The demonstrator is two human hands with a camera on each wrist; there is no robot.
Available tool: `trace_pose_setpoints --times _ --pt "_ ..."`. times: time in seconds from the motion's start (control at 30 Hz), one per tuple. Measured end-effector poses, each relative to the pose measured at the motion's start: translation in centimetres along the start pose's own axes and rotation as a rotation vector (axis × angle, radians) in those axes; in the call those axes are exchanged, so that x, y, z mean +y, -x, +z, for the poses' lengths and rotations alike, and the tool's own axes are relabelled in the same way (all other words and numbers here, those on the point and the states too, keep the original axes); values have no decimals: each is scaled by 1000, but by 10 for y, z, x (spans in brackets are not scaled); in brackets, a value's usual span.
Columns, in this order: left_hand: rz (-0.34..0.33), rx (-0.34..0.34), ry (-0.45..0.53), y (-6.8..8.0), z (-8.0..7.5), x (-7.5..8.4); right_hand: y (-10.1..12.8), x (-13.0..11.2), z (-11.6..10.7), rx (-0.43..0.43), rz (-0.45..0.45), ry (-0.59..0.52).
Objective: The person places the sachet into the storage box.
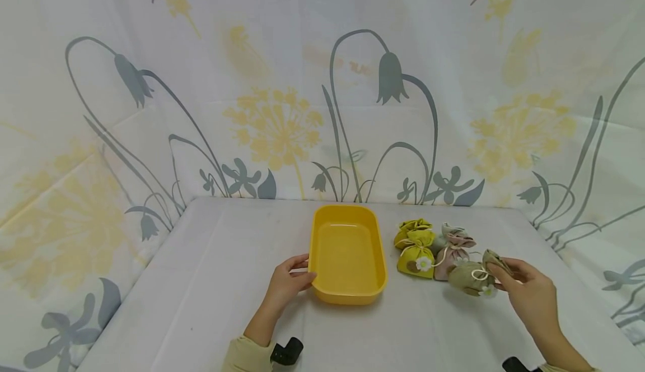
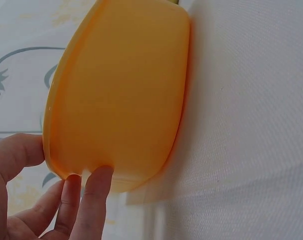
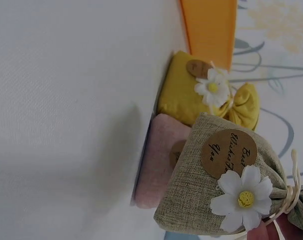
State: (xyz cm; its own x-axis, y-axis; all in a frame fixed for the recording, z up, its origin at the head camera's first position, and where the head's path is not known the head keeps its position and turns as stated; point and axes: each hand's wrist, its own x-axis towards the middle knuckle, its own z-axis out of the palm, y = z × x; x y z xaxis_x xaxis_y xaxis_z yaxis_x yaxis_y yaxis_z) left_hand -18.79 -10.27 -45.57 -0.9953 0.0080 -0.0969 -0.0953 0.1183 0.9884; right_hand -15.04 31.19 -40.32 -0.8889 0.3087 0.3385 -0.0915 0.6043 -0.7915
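A yellow plastic tray [image 1: 347,254] stands on the table. My left hand [image 1: 289,282] holds it at its left side; in the left wrist view its fingers [image 2: 94,200] rest against the outer wall and rim. Over on the right, my right hand [image 1: 531,291] pinches the gathered neck of a grey-green drawstring sachet [image 1: 466,277], raised above the table. A white flower and a round brown tag decorate this sachet [image 3: 191,175] in the right wrist view. Behind it are a pink sachet [image 1: 444,264] and a yellow-green sachet [image 1: 417,260] with a flower.
Another yellow-green sachet [image 1: 402,240] and a grey-green one [image 1: 439,242] sit at the back of the group, partly hidden. White cloth covers the table [image 1: 221,260]. A flower-printed curtain [image 1: 201,108] rises behind and at the sides.
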Motion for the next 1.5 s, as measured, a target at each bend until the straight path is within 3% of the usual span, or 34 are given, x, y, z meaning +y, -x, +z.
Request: trace_pose_setpoints --times 0.4,0.67,1.0,1.2,1.5 --pt "11 -4 3 0 -1 0 3 -22 21 -30 -18 -55" --pt "21 -3 5 0 0 0 -10 17 46 -33 -71 -137" --pt "22 -3 6 1 0 -1 4 -54 51 -80 -101 -176" --pt "8 9 -5 -1 1 -1 3 -60 59 -128 -106 -197" --pt "23 -2 11 2 -1 1 -5 -70 70 -184 -182 -232"
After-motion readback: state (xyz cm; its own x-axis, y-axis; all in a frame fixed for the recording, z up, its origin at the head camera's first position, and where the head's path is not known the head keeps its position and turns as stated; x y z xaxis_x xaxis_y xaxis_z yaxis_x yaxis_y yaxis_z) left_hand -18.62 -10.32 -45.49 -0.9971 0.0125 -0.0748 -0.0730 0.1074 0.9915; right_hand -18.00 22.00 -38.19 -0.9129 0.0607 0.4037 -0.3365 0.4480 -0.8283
